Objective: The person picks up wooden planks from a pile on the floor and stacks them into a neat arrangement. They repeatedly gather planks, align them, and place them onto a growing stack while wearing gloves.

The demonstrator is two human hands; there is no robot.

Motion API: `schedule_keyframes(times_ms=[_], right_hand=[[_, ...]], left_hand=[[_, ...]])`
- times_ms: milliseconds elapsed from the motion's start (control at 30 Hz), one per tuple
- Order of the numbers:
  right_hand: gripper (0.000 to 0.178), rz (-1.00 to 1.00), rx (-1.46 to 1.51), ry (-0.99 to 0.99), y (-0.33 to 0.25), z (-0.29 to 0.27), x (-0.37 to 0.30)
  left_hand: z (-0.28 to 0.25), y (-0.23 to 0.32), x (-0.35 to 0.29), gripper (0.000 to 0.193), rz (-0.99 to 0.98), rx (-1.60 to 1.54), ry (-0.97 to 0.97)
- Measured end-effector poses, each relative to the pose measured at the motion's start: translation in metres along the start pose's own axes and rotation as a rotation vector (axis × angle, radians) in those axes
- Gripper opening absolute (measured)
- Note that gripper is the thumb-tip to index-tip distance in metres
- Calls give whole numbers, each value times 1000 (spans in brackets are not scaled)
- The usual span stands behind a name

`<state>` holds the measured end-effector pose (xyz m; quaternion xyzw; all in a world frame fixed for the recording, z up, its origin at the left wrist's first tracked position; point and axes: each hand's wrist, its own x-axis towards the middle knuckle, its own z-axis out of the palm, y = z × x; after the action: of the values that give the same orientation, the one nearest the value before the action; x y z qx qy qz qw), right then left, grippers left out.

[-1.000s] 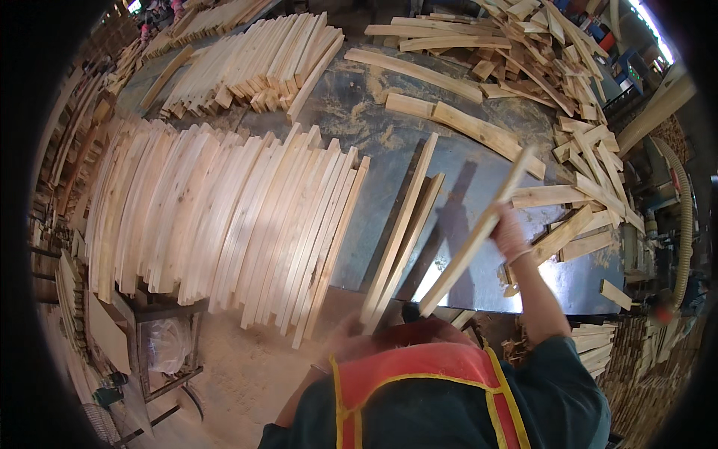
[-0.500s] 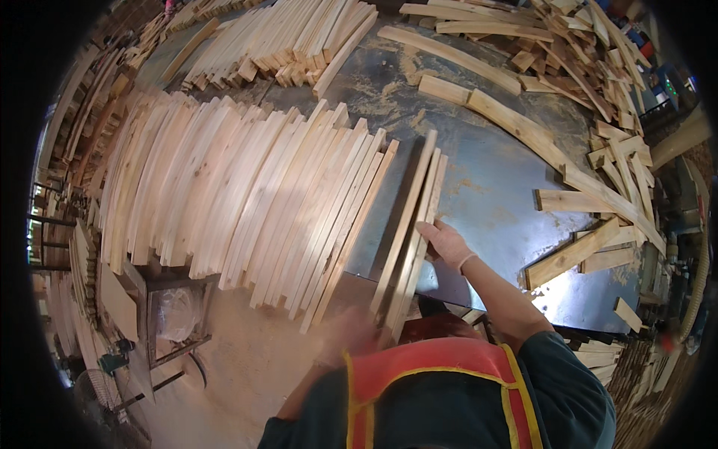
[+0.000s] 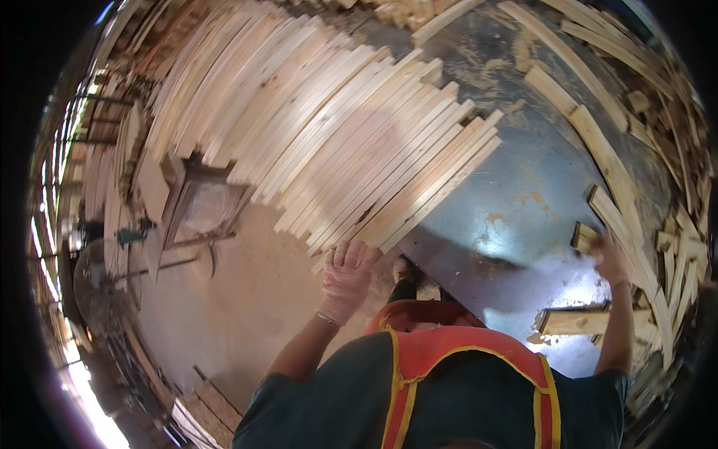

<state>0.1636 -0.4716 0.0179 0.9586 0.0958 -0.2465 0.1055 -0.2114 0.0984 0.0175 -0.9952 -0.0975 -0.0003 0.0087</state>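
Observation:
A broad row of pale wooden strips [image 3: 321, 127] lies side by side, slanting from upper right to lower left, with the near ends sticking out past the metal tabletop [image 3: 479, 202]. At those near ends is my left hand [image 3: 348, 280], in a light glove, its fingers stretched against the strip ends and not wrapped around one. My right hand [image 3: 612, 260] is smeared by motion at the right, beside a short wooden offcut [image 3: 585, 236] and a longer board [image 3: 609, 213]. Whether it touches either one cannot be told.
Long curved boards [image 3: 606, 153] and a heap of offcuts [image 3: 680, 254] line the right side. Another board [image 3: 576, 322] lies at the table's near right. Sawdust is scattered on the metal. At left stand a metal frame [image 3: 176, 202] and a fan [image 3: 97, 273].
Two strips that my hands held apart now lie against the row's right side. My right hand has left them and moved right, toward the offcuts. The view has shifted too.

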Motion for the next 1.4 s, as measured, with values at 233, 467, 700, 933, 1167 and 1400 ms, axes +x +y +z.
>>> schedule_keyframes(times_ms=[233, 467, 700, 933, 1167, 1400], right_hand=[[88, -20, -39, 18, 24, 8, 36], [72, -269, 269, 186, -81, -52, 72], [61, 18, 1260, 30, -229, -9, 81], [65, -163, 1624, -297, -411, -22, -57], [58, -118, 1981, -316, -421, 3, -83], [92, -427, 2153, -797, -389, -3, -123]], left_hand=[[-13, -43, -65, 44, -740, -414, 56], [47, -110, -80, 54, -1048, -1455, -397], [31, -117, -75, 66, -876, -1707, -316], [-53, -142, -6, 85, -433, -2114, -487], [-99, -83, 43, 83, 19, -970, -170], [-103, -45, 18, 82, 16, -710, -169]])
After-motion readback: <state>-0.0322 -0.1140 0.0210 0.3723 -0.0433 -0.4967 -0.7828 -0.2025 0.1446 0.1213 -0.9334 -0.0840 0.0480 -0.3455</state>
